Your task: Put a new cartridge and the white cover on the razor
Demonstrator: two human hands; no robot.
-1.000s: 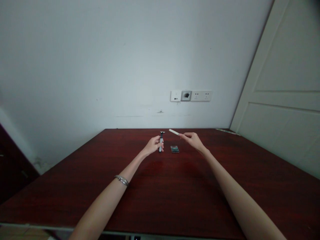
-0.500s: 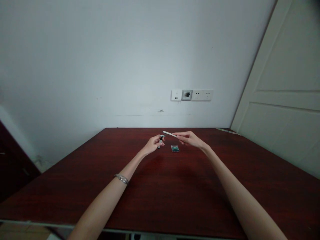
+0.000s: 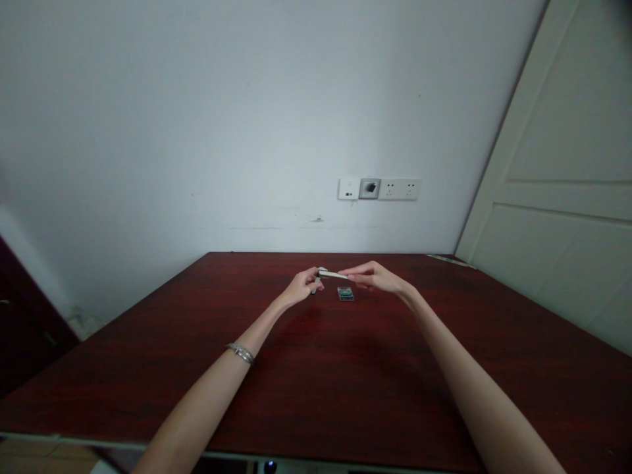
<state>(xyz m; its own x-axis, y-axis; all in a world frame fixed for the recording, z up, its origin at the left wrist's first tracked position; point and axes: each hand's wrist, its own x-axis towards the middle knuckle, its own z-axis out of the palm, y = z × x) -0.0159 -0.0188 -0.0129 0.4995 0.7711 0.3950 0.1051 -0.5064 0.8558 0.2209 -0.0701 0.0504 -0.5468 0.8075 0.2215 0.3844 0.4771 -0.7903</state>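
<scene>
Above the far middle of the table, my left hand (image 3: 299, 288) is closed around a small grey-and-black razor (image 3: 315, 287) with a T-shaped silvery head. Its handle points down, and the fingers partly hide it. My right hand (image 3: 374, 276) pinches one end of a slim white stick (image 3: 334, 274); the exact kind is too small to make out. The stick's other end overlaps the razor's head in view, though I cannot tell if they touch. Just below, on the table, lies a small clear case (image 3: 345, 294) with something green inside.
The dark red wooden table (image 3: 316, 395) reaches back to a pale wall with a row of sockets (image 3: 379, 189). A white panelled door (image 3: 557, 197) stands along the right side. A thin pale strip (image 3: 451, 261) lies at the far right corner.
The white stick's left end has come down from above the razor to level with its head. My right hand has tilted slightly; my left hand stays almost still.
</scene>
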